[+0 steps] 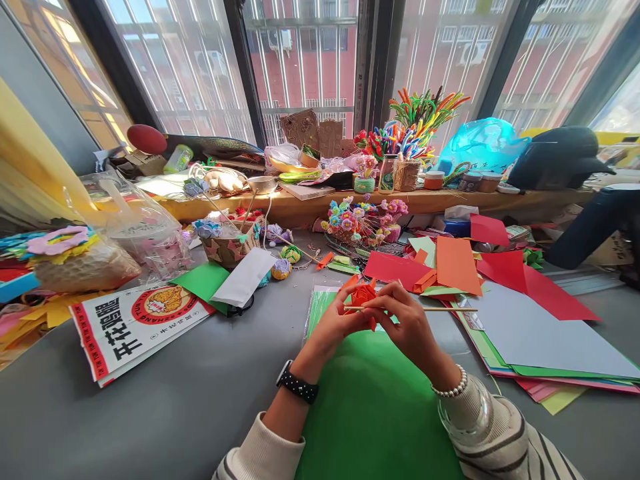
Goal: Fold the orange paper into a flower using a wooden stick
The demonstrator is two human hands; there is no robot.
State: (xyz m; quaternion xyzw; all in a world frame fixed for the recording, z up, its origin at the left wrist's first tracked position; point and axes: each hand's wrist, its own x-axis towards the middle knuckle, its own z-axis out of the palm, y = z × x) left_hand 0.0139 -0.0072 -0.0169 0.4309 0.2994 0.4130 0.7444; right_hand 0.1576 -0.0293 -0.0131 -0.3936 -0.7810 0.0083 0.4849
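An orange-red folded paper flower (363,294) sits between my two hands above a green sheet of paper (373,407). My left hand (334,328) cups the flower from the left and below. My right hand (407,321) pinches a thin wooden stick (450,309) that runs to the right from the flower, its fingers curled over the flower's right side. A black watch is on my left wrist and a pearl bracelet on my right.
Loose coloured paper sheets (505,270) lie to the right, a grey sheet (540,333) on top of them. A printed paper bag (133,320) lies left. A bouquet of small paper flowers (360,220), baskets and craft clutter crowd the window shelf (350,197).
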